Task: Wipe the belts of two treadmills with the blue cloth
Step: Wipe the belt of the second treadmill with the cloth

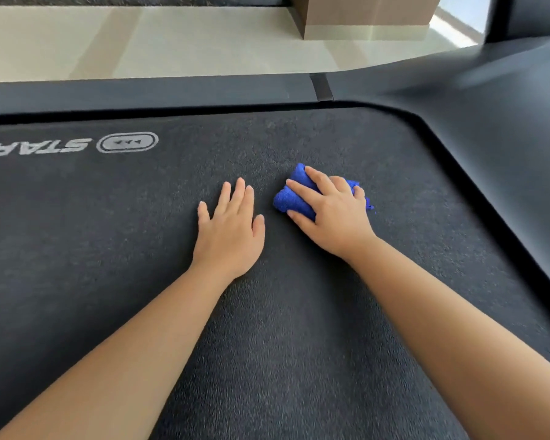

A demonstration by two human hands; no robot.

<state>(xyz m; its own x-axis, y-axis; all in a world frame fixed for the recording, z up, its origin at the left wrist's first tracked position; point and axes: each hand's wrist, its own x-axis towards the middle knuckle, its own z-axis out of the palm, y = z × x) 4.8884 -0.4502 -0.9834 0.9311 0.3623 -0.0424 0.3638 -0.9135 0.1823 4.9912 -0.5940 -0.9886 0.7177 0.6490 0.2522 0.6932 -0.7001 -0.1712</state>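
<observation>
Wiping is under way on one belt (108, 249). The cloth (289, 201) lies bunched on the belt near its front end, just left of where the cover (489, 128) curves round.

Right hand (334, 214): fingers and thumb are curled over the cloth, clamping it and pressing it down on the belt.
Left hand (229, 227): flat on the belt with fingers straight and close together, holding nothing. It is just beside the cloth, not touching it. We judge it to be a brace.

Progress: we see no damp track or clean-versus-dirty line, so we cannot tell how much of this belt is done. There is faint pale speckling on the belt beyond the cloth, which may be dust or glare. A second treadmill is not in view, so we judge at least that belt is left, plus whatever of this one is unwiped, including the logo (77, 144) area far left.

Surroundings: a dark rail (140, 93) runs along the far side, then pale floor (140, 42), with a brown box (362, 17) standing on it.

Obstacles: the left hand sits in the path of any leftward stroke. The cover's edge bounds strokes to the right.
</observation>
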